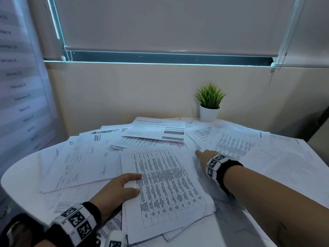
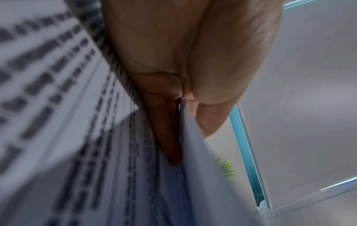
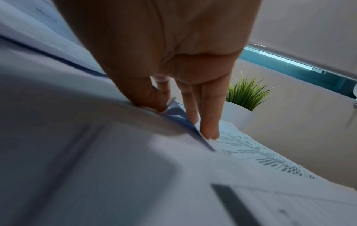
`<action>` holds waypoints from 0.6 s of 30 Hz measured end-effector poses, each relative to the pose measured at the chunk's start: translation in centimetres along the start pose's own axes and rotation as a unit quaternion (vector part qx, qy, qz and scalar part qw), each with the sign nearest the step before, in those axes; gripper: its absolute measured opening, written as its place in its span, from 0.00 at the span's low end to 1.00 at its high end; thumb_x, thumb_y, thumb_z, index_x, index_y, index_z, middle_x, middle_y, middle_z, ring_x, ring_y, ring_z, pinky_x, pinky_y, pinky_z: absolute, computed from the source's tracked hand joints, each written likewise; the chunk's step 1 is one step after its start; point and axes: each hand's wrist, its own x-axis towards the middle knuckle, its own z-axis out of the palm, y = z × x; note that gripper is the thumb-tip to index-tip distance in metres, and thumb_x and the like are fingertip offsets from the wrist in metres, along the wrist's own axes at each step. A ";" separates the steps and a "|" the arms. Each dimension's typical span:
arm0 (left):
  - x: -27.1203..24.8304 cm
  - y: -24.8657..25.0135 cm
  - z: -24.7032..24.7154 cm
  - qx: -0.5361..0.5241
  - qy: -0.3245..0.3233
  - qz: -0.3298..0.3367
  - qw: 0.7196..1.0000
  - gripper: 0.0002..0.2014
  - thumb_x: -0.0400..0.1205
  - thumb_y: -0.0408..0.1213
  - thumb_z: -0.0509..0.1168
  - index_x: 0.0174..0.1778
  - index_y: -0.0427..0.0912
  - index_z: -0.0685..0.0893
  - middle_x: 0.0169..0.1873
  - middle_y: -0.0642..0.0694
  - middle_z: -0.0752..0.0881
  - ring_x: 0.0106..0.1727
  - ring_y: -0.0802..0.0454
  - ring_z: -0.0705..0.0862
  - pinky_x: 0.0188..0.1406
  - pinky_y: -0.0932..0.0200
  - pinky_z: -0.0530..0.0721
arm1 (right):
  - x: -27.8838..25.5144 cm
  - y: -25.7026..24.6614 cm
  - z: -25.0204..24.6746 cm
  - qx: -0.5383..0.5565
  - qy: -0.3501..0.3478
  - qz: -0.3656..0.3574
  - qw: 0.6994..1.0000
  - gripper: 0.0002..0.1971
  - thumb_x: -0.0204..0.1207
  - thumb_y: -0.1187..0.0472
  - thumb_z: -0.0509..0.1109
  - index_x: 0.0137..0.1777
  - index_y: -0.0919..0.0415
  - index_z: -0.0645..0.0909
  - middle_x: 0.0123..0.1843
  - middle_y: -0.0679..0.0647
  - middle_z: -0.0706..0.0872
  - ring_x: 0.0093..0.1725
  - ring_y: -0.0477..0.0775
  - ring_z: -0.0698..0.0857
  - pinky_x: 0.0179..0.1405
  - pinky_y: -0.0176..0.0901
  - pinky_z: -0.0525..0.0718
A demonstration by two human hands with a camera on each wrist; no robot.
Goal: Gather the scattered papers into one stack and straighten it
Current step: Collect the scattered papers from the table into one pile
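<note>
the loose white printed paper sheets (image 1: pixel 99 157) lie fanned and overlapping across most of the round white tabletop (image 1: pixel 19 177), so the gathering is probably best done by drawing each sheet inward flat and low, so that nothing creases or slides over the edge near the small green plant in its white pot (image 1: pixel 209 104). the left hand (image 1: pixel 117 189) holds the near pile of table-printed sheets (image 1: pixel 165 186) at its left edge, thumb on top and fingers (image 2: pixel 170 137) slipped underneath. the right hand (image 1: pixel 204 155) reaches further out and pinches the edge of a far sheet (image 3: pixel 241 146) between thumb and fingers (image 3: pixel 209 116), just right of that pile.
</note>
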 end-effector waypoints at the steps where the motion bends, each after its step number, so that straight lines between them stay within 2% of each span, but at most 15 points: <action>1: -0.1 0.0 0.1 -0.002 0.001 -0.001 1.000 0.28 0.59 0.45 0.77 0.58 0.63 0.88 0.65 0.45 0.87 0.64 0.41 0.86 0.70 0.38 0.79 | -0.2 -0.2 -0.2 0.005 -0.004 0.001 1.000 0.24 0.71 0.62 0.71 0.65 0.55 0.65 0.44 0.56 0.73 0.45 0.62 0.80 0.45 0.51 0.82; 3: -0.1 0.0 0.1 -0.005 0.001 -0.001 1.000 0.25 0.64 0.38 0.76 0.57 0.59 0.89 0.64 0.41 0.87 0.59 0.39 0.89 0.65 0.37 0.83 | -0.3 -0.3 -0.5 0.012 0.006 0.002 1.000 0.20 0.75 0.63 0.67 0.65 0.56 0.67 0.53 0.60 0.73 0.44 0.62 0.78 0.44 0.49 0.80; 6: 0.0 -0.1 0.1 -0.008 0.003 -0.001 1.000 0.21 0.76 0.25 0.69 0.59 0.54 0.89 0.66 0.43 0.85 0.59 0.41 0.89 0.66 0.39 0.83 | 0.0 0.1 -0.7 0.003 0.007 0.007 1.000 0.13 0.78 0.63 0.64 0.61 0.62 0.75 0.55 0.59 0.78 0.49 0.61 0.82 0.44 0.45 0.78; 8: 0.0 -0.3 0.0 0.002 -0.006 0.006 1.000 0.23 0.78 0.25 0.65 0.60 0.58 0.89 0.70 0.49 0.83 0.65 0.43 0.86 0.72 0.37 0.77 | -0.3 0.4 -1.1 0.018 0.023 0.026 0.999 0.05 0.79 0.63 0.62 0.46 0.63 0.78 0.45 0.55 0.82 0.44 0.56 0.80 0.42 0.42 0.77; 10: -0.1 -0.4 -0.1 0.011 -0.010 0.016 1.000 0.25 0.80 0.25 0.63 0.63 0.62 0.86 0.72 0.57 0.80 0.69 0.44 0.82 0.74 0.33 0.74 | -0.5 1.0 -1.4 0.034 0.046 0.044 0.997 0.13 0.79 0.62 0.62 0.32 0.60 0.70 0.33 0.51 0.75 0.39 0.54 0.79 0.40 0.40 0.76; 11: -0.1 -0.3 0.0 0.009 -0.005 0.021 1.000 0.27 0.82 0.24 0.62 0.63 0.63 0.86 0.73 0.59 0.78 0.70 0.45 0.81 0.75 0.35 0.74 | -0.9 1.2 -1.7 0.049 0.046 0.053 0.996 0.15 0.79 0.63 0.62 0.30 0.60 0.68 0.31 0.51 0.73 0.37 0.53 0.78 0.39 0.40 0.75; 12: -0.2 -0.1 0.1 0.007 0.001 0.027 1.000 0.28 0.82 0.22 0.61 0.64 0.64 0.86 0.73 0.59 0.77 0.71 0.46 0.81 0.76 0.38 0.74 | -1.2 1.6 -1.8 0.062 0.059 0.055 0.995 0.13 0.79 0.65 0.62 0.31 0.61 0.68 0.32 0.52 0.73 0.36 0.53 0.77 0.40 0.40 0.74; 14: -0.3 0.0 0.3 0.009 0.010 0.035 0.999 0.31 0.83 0.20 0.59 0.65 0.66 0.84 0.72 0.64 0.76 0.75 0.54 0.77 0.79 0.43 0.71 | -2.1 2.1 -2.5 0.137 0.091 0.067 0.984 0.03 0.78 0.69 0.60 0.44 0.63 0.73 0.41 0.55 0.78 0.40 0.56 0.77 0.42 0.41 0.73; 16: -0.6 0.2 0.3 0.016 0.017 0.044 0.999 0.33 0.83 0.20 0.59 0.67 0.68 0.82 0.70 0.70 0.75 0.78 0.61 0.70 0.82 0.47 0.66 | -2.8 2.7 -2.9 0.251 0.159 0.090 0.951 0.15 0.76 0.73 0.59 0.60 0.60 0.72 0.51 0.59 0.80 0.46 0.59 0.78 0.44 0.43 0.74; 18: -0.6 0.4 0.3 0.022 0.016 0.048 0.998 0.35 0.84 0.20 0.58 0.69 0.71 0.80 0.71 0.71 0.74 0.80 0.61 0.68 0.83 0.47 0.63 | -3.8 2.9 -3.7 0.370 0.246 0.098 0.890 0.25 0.75 0.76 0.58 0.71 0.59 0.69 0.62 0.63 0.78 0.56 0.62 0.80 0.52 0.45 0.76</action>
